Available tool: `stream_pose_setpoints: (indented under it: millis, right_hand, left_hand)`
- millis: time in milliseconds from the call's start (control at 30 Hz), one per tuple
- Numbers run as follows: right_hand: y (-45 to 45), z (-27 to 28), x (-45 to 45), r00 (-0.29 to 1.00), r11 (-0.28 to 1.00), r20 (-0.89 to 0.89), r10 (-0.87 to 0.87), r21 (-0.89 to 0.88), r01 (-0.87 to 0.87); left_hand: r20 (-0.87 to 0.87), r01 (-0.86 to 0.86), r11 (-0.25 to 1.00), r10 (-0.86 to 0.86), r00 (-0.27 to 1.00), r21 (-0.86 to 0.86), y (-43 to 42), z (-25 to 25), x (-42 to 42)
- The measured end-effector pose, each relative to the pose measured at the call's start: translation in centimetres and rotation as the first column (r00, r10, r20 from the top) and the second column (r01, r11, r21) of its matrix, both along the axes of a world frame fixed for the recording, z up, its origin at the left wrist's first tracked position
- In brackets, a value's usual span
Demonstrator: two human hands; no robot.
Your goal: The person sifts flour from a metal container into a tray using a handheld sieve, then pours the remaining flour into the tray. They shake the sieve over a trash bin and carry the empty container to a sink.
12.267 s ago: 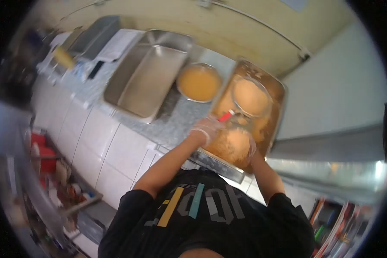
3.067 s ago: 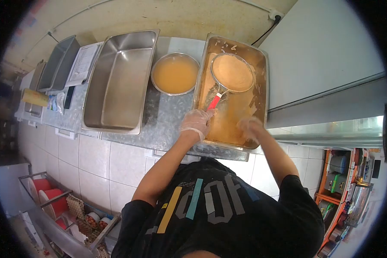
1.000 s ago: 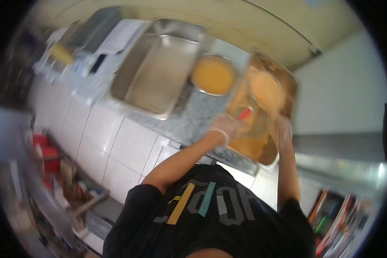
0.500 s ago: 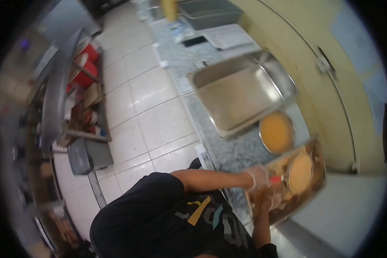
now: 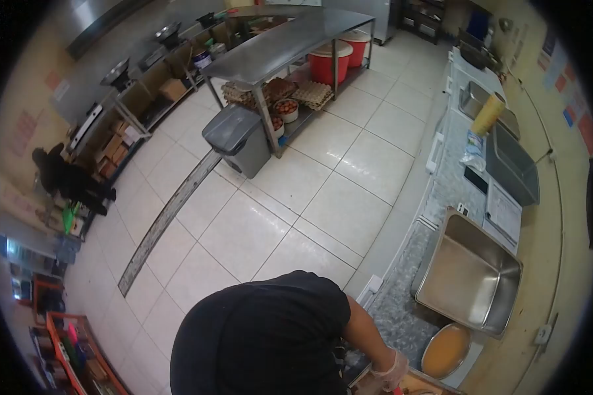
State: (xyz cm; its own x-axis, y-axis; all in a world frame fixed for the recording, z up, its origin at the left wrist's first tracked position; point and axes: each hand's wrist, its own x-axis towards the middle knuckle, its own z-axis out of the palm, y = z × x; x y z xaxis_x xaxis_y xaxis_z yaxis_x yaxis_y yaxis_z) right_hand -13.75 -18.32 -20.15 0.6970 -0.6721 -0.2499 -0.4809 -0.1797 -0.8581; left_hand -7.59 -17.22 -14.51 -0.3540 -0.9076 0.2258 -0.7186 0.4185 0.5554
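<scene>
My left hand (image 5: 392, 371), in a clear plastic glove, is low in the view at the near end of the counter. Its fingers close around a red handle (image 5: 397, 390); the rest of that tool is cut off by the bottom edge. Below and beside the hand shows the rim of a brown-stained tray (image 5: 435, 382), mostly out of frame. A round metal bowl of orange-yellow liquid (image 5: 446, 352) stands just right of the hand. Past it lies a deep rectangular steel pan (image 5: 464, 276). My right hand is outside the view.
Along the marbled counter (image 5: 402, 276) lie a clipboard with paper (image 5: 504, 212), a dark phone (image 5: 476, 179) and a grey tub (image 5: 510, 164). A grey bin (image 5: 237, 138) stands by a steel table (image 5: 296, 43) with egg trays beneath. A person in dark clothing (image 5: 69, 178) is far left.
The view has swung up and leftward, showing more of the room. The tray and left hand now sit at the bottom edge, and my right hand has left the view.
</scene>
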Motion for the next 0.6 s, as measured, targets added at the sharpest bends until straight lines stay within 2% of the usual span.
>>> stream_pose_setpoints:
  millis: [67, 200, 267, 400, 467, 533, 567, 600]
  right_hand:
    - [0.4, 0.1, 0.6, 0.999, 0.995, 0.022, 0.047, 0.084, -0.048]
    - [1.5, 0.4, 0.8, 0.997, 0.966, 0.044, 0.06, 0.248, -0.069]
    - [2.1, 0.6, 0.7, 0.997, 0.945, 0.06, 0.051, 0.32, -0.067]
    - [2.4, 1.2, -0.4, 0.995, 0.897, 0.095, 0.01, 0.439, -0.051]
    - [2.0, 1.6, -1.7, 0.992, 0.874, 0.125, -0.024, 0.485, -0.04]
    - [2.0, 2.5, -4.4, 0.98, 0.853, 0.16, -0.118, 0.521, 0.018]
    - [2.0, 3.0, -5.9, 0.969, 0.849, 0.18, -0.171, 0.526, 0.052]
    - [1.9, 3.5, -7.5, 0.957, 0.85, 0.204, -0.206, 0.522, 0.072]
  left_hand:
    - [0.129, -0.034, 0.999, 0.035, 0.991, -0.007, -0.2, 0.2, -0.4]
    - [0.149, -0.052, 0.999, 0.052, 0.987, -0.001, -0.4, -0.5, -0.8]
    - [0.056, -0.085, 0.989, 0.079, 0.995, 0.124, -1.8, -1.3, -1.1]
    - [0.151, -0.094, 0.995, 0.096, 0.984, -0.018, 0.8, 1.2, -0.6]
    - [0.099, -0.211, 0.965, 0.197, 0.975, 0.155, 1.1, 2.3, -1.0]
    - [0.193, -0.164, 0.985, 0.173, 0.966, -0.06, 1.0, 1.3, -0.8]
    - [0.053, -0.31, 0.938, 0.306, 0.951, 0.154, 0.4, 0.5, -1.8]
    - [0.088, -0.289, 0.919, 0.275, 0.957, 0.267, -0.5, 0.5, -2.4]
